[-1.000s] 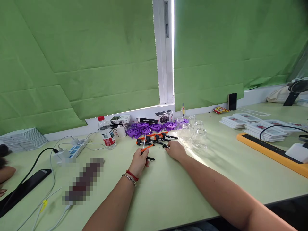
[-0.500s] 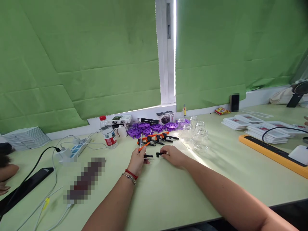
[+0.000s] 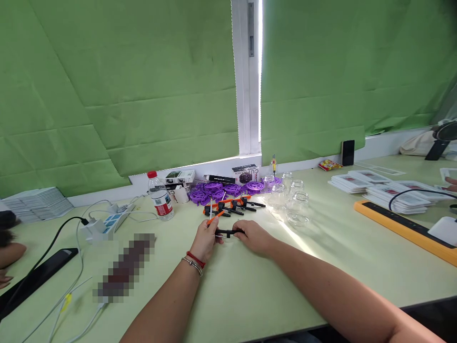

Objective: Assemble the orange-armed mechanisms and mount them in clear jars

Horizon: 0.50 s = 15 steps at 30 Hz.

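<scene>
At the near middle of the tabletop [image 3: 271, 290], left hand [image 3: 205, 240] is closed around an orange-and-black part [image 3: 215, 219], orange arm angled up to the right, a thin pale rod [image 3: 211, 207] standing up next to it. Right hand [image 3: 253, 235] pinches a small black piece [image 3: 238, 231] between thumb and fingertips. Black ends meet in the gap between the hands (can't tell whether they're locked or just touching). Left of the hands: pixelated item [image 3: 124, 269] with a white cable at its near end. Just beyond the hands, a row of orange-and-black assemblies [image 3: 233, 206], black stems pointing right. Clear bottle [image 3: 160, 197], red cap, upright to their left; clear glass jars [image 3: 297, 209] grouped to their right. Right side: yellow-orange bar [image 3: 400, 228], with stacked white cards [image 3: 396, 197] beyond it. Behind the assemblies, purple openwork discs [image 3: 214, 191] lie in a pile, overlapping. Boxes [image 3: 180, 177] sit behind, near the wall. Green covering [image 3: 160, 85] hangs at the back, either side of a white window frame [image 3: 247, 95].
</scene>
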Each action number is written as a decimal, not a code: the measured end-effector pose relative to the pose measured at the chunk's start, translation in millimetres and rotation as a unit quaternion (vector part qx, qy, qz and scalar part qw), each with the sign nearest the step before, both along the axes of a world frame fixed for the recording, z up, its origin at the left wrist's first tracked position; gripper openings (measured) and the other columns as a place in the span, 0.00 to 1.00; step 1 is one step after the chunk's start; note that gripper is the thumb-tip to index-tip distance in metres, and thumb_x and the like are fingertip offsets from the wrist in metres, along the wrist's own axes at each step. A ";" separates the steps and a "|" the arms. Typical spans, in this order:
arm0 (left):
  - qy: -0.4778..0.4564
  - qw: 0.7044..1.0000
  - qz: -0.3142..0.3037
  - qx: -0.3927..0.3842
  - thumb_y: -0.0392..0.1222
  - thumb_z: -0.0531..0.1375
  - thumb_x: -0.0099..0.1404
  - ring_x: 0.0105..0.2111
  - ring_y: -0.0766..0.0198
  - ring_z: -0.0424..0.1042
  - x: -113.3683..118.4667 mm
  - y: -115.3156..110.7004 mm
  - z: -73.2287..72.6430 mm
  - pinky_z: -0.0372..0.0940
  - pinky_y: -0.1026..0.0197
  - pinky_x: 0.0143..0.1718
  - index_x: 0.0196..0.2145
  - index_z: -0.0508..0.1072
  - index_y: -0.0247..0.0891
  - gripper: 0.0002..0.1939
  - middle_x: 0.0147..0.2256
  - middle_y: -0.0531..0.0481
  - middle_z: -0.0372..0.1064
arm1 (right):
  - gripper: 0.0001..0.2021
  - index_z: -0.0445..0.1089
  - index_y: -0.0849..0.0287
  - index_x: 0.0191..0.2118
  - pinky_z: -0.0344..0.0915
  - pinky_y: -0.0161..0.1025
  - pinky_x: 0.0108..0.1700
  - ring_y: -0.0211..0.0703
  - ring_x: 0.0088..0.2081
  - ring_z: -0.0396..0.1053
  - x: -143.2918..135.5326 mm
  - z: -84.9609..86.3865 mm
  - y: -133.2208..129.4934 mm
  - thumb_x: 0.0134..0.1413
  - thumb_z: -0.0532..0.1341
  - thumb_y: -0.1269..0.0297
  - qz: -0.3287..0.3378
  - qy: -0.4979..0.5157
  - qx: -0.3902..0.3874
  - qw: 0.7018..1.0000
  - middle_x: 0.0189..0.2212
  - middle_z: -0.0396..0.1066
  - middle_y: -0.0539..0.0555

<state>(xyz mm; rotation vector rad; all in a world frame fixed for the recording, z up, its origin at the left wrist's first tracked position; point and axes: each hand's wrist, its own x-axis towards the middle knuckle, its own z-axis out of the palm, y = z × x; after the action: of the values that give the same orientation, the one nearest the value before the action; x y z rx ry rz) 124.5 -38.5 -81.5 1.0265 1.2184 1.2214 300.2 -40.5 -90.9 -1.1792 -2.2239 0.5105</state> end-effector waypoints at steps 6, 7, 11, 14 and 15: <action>-0.009 0.999 -0.035 0.015 0.35 0.66 0.46 0.22 0.71 0.64 -1.4 -1.3 -2.1 0.64 0.62 0.25 0.30 0.60 0.38 0.18 0.26 0.57 0.60 | 0.07 0.69 0.59 0.37 0.56 0.34 0.33 0.39 0.31 0.63 3.0 -5.5 5.8 0.55 0.55 0.71 -0.001 0.010 -0.016 1.000 0.31 0.70 0.52; -0.014 0.999 -0.038 0.018 0.31 0.66 0.43 0.23 0.71 0.64 -2.0 -1.4 -2.7 0.65 0.62 0.27 0.30 0.60 0.38 0.19 0.27 0.57 0.60 | 0.07 0.69 0.59 0.37 0.56 0.34 0.32 0.39 0.31 0.63 3.5 -5.7 6.5 0.55 0.54 0.71 -0.001 0.013 -0.018 1.000 0.31 0.69 0.51; -0.043 0.998 -0.045 0.018 0.24 0.63 0.39 0.27 0.71 0.66 -4.0 -1.2 -4.4 0.66 0.60 0.34 0.30 0.61 0.38 0.21 0.29 0.57 0.62 | 0.07 0.69 0.59 0.37 0.55 0.34 0.32 0.38 0.31 0.62 4.8 -6.3 8.1 0.55 0.54 0.71 -0.001 0.017 -0.017 1.000 0.30 0.69 0.51; -0.058 0.997 -0.051 0.001 0.23 0.64 0.38 0.28 0.71 0.67 -3.8 -1.5 -4.3 0.66 0.60 0.36 0.30 0.60 0.38 0.23 0.28 0.58 0.62 | 0.07 0.69 0.58 0.36 0.55 0.34 0.32 0.38 0.30 0.62 5.0 -7.2 8.4 0.55 0.54 0.70 -0.008 0.015 -0.018 1.000 0.30 0.70 0.51; -0.060 0.997 -0.053 -0.005 0.23 0.64 0.38 0.28 0.71 0.67 -3.5 -1.7 -4.0 0.66 0.60 0.37 0.31 0.60 0.38 0.23 0.28 0.59 0.62 | 0.07 0.69 0.59 0.36 0.55 0.34 0.32 0.38 0.31 0.63 5.0 -7.5 8.4 0.55 0.54 0.70 -0.008 0.015 -0.017 1.000 0.30 0.70 0.51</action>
<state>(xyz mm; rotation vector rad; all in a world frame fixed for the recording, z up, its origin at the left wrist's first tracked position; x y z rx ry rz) 121.0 -40.2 -85.5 0.9823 1.0632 1.1765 305.2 -32.1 -98.4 -1.1982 -2.1859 0.5581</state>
